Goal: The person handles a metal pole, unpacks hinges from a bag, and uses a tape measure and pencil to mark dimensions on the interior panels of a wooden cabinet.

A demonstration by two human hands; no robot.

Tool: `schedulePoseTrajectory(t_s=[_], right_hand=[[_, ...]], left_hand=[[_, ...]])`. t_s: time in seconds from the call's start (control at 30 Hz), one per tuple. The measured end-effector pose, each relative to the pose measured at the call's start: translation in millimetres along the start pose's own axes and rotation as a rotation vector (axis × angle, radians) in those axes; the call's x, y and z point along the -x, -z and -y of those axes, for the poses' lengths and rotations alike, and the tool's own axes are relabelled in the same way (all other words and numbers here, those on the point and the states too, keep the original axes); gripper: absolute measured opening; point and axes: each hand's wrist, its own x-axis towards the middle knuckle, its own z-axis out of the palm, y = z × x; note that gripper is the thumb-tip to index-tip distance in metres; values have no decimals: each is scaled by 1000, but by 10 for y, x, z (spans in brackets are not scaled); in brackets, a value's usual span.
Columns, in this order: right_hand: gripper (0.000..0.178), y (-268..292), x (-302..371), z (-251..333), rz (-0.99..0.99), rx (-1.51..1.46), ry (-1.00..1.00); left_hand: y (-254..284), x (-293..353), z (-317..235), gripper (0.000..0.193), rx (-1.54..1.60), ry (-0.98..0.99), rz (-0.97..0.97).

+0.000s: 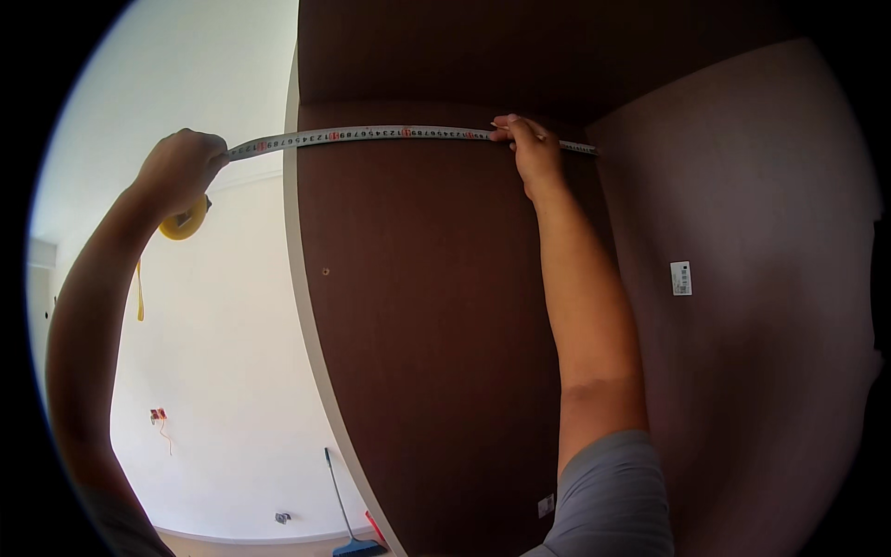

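Note:
A tape measure's pale blade [367, 134] stretches across the upper part of a dark brown cabinet interior, bowing slightly upward. My left hand [181, 167] is raised at the far left, closed around the blade's near end outside the cabinet. Just below that hand shows a round yellow part [184, 221], partly hidden by my wrist. Inside the cabinet, my right hand [531, 151] pinches at the blade with bent fingers. A slim pale thing seems to lie between those fingers, too small to name. Beyond them the blade's tip reaches the right side panel [724, 371].
A pale vertical panel edge [302, 241] bounds the cabinet on the left. White labels stick to the side panel [680, 278] and low down. Behind, a white wall [232, 353] has wires at a socket hole [159, 414]. A blue broom [358, 548] leans at its foot.

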Motion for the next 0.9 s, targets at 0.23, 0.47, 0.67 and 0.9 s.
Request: schedulePoseTrajectory(t_s=[0.23, 0.47, 0.67, 0.9], right_hand=[[17, 92, -71, -40, -44, -144, -28], [8, 134, -101, -163, -49, -116, -26], [13, 117, -60, -129, -37, -109, -5], [12, 161, -64, -91, 7, -31, 19]], left_hand=[[7, -13, -18, 24, -23, -6, 14], [-90, -57, 36, 24, 21, -10, 19], [-132, -60, 86, 22, 82, -1, -10], [-119, -49, 75, 23, 75, -15, -15]])
